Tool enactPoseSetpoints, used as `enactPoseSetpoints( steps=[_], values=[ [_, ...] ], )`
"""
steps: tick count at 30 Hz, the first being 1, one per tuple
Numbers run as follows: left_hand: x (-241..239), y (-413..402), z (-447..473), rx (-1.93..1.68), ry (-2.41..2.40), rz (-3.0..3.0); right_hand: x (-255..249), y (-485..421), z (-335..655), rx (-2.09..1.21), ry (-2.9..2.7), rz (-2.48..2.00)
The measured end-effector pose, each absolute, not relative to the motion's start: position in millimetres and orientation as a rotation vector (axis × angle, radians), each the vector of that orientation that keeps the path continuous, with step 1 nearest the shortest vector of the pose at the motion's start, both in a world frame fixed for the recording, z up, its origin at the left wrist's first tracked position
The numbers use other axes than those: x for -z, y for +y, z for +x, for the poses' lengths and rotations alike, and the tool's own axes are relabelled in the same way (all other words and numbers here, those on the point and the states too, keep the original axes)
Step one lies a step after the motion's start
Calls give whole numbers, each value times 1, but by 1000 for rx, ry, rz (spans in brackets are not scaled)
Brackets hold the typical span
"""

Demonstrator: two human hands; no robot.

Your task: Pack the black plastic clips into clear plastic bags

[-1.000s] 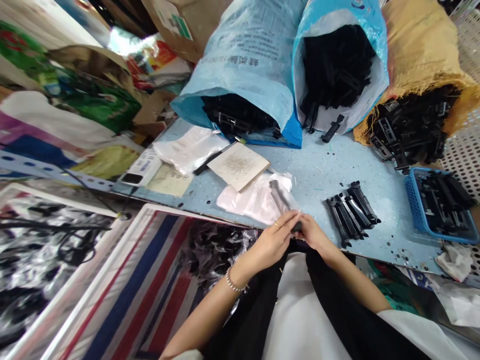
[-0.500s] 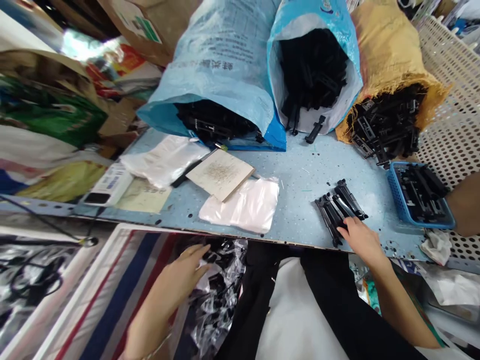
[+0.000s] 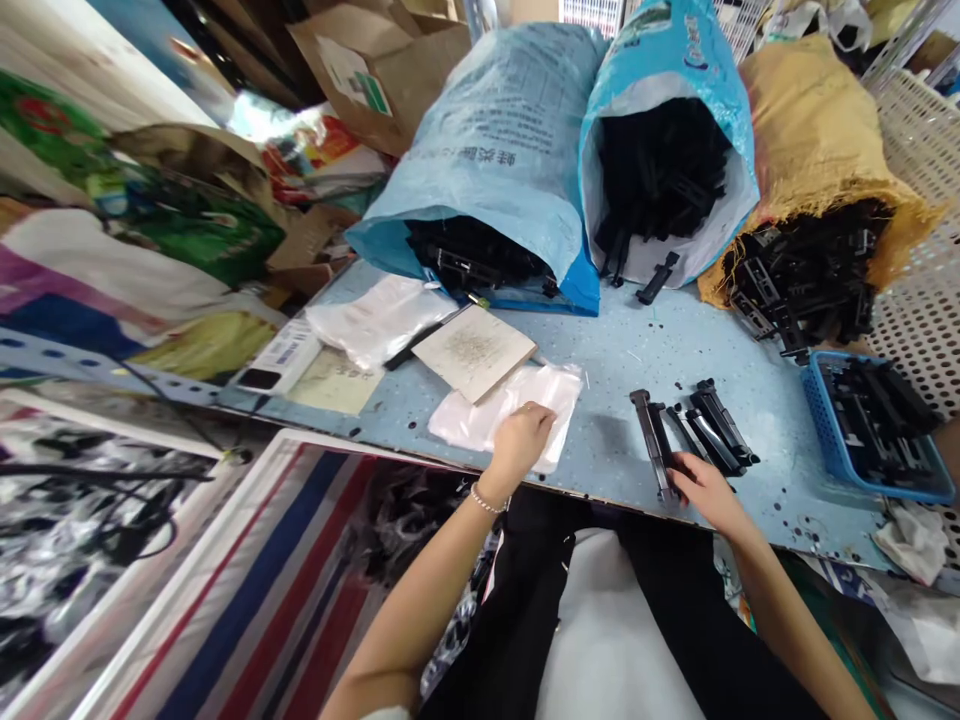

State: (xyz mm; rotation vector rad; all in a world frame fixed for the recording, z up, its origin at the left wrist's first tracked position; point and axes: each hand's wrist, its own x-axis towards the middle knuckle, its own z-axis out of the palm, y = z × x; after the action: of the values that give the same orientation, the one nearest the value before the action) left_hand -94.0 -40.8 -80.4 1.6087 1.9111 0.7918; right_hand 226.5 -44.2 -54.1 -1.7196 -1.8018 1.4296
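Observation:
My left hand (image 3: 523,437), with a beaded bracelet at the wrist, is on the stack of clear plastic bags (image 3: 463,418) at the table's front. Its fingers are curled together at the top bag's right part; the fingertips are partly hidden. My right hand (image 3: 703,487) grips the lower part of a long black plastic part (image 3: 651,432), tilted slightly up off the table. Just right of it lie several similar black parts (image 3: 721,428) side by side. A speckled square board (image 3: 476,350) covers the back of the bag stack.
Behind stand two blue sacks (image 3: 487,130) (image 3: 671,75) and a yellow sack (image 3: 817,130), all holding black parts. A blue basket (image 3: 817,425) of black parts sits at right. Below the front edge at left is a striped bag (image 3: 247,590).
My left hand has moved up and right from below the table edge onto the plastic bags, its fingers closing. My right hand has drawn one black part leftward from the others.

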Motion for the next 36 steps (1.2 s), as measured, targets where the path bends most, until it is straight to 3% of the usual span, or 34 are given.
enactPoseSetpoints(
  steps=[5, 14, 36],
  values=[
    [80, -37, -120, -1026, 1602, 1008, 52, -30, 169, -1893, -1034, -1292],
    [80, -37, -116, -1031, 1583, 989, 58, 6, 90, -2132, -599, -808],
    [99, -37, -110, -1142, 1575, 952, 59, 16, 73, -2198, -491, -640]
  ],
)
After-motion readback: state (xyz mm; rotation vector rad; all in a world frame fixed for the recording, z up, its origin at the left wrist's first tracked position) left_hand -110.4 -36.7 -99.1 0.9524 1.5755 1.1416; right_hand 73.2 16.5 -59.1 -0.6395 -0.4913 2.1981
